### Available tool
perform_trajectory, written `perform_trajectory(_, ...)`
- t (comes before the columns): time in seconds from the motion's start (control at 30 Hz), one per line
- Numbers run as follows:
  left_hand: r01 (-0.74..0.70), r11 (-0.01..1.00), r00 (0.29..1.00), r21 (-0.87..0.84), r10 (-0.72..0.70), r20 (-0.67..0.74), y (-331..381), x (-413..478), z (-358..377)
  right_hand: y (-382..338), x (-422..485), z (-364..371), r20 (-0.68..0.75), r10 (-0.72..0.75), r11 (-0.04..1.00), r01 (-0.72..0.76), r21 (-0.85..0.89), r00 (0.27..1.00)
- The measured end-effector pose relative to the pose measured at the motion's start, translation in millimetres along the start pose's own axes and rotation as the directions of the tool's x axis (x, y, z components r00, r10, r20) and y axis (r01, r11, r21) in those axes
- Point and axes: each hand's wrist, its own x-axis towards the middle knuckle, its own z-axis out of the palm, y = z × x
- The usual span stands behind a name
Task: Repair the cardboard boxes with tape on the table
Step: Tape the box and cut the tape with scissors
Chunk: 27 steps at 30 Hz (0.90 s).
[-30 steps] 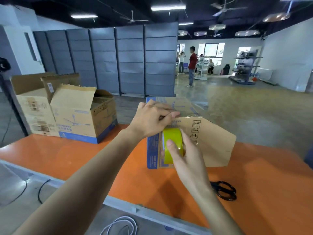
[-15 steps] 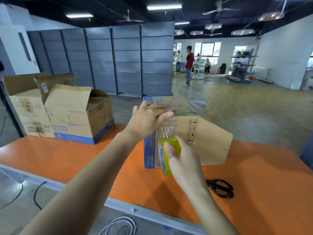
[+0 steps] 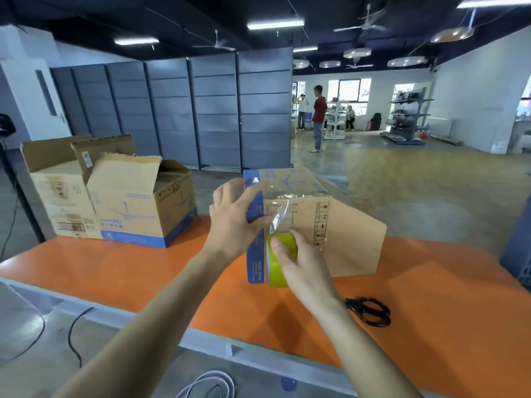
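a: cardboard box [image 3: 330, 225], where does it stand?
b: it stands on the orange table [image 3: 129, 271], about in the middle, with one flap open to the right side.
a: please go from the near side.
b: nearest, below the table edge, a white cable [image 3: 212, 383] lies coiled and a black cable [image 3: 76, 331] lies on the floor. then the right hand [image 3: 304, 271] grips the yellow tape roll [image 3: 277, 271], with the thumb over its outer face. the roll is against the front face of the box, low, beside the blue edge. black scissors [image 3: 369, 311] lie on the table just right of this wrist.
a: and the other hand?
b: the left hand [image 3: 232, 222] is a little further, fingers spread and quite straight, laid on the blue corner of the box near its top. it is blurred, so i cannot tell how hard it presses. a clear tape strip [image 3: 280, 216] goes from the roll up to the top edge of the box.
a: what is behind?
b: at the far left of the table an open box with blue print [image 3: 135, 208] stands, and a plain open box [image 3: 54, 191] touches it, flaps up. behind them is a row of grey partitions [image 3: 201, 110], and far in the hall a person in a red shirt [image 3: 319, 116] stands.
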Motion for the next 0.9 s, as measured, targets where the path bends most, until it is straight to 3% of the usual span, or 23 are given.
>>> perform_trajectory(0.07, 0.059, 0.998, 0.992, 0.018, -0.057, -0.114, 6.4, -19.0, 8.5, 2.4, -0.8, -2.9, 0.010, -0.015, 1.000, 0.015, -0.014, 1.000)
perform_trajectory(0.13, 0.122, 0.983, 0.976, -0.134, -0.143, -0.162, 15.6, -29.2, 13.7, 3.1, -3.6, -9.2, 0.036, -0.027, 0.999, 0.029, -0.046, 0.999)
perform_trajectory(0.23, 0.284, 0.930, 0.942, -0.232, -0.316, -0.116, 26.8, -33.2, 18.0, 9.9, -11.3, -22.6, 0.056, -0.098, 0.993, 0.102, -0.065, 0.994)
perform_trajectory(0.33, 0.442, 0.838, 0.889, -0.319, -0.456, 0.035, 28.2, -33.8, 24.3, 34.9, -18.0, -40.2, 0.091, -0.076, 0.985, 0.089, -0.147, 0.993)
perform_trajectory(0.43, 0.487, 0.765, 0.869, -0.421, -0.474, 0.145, 31.1, -33.4, 28.9, 66.8, -20.3, -62.7, 0.147, 0.026, 0.916, 0.035, -0.400, 0.989)
perform_trajectory(0.57, 0.544, 0.662, 0.830, -0.516, -0.514, 0.216, 39.3, -31.2, 33.7, 90.2, -28.9, -90.0, 0.252, 0.184, 0.720, 0.044, -0.692, 0.950)
perform_trajectory(0.9, 0.555, 0.578, 0.822, -0.598, -0.490, 0.290, 29.7, -32.5, 44.5, 94.7, -25.3, -104.8, 0.319, 0.251, 0.551, 0.136, -0.823, 0.914)
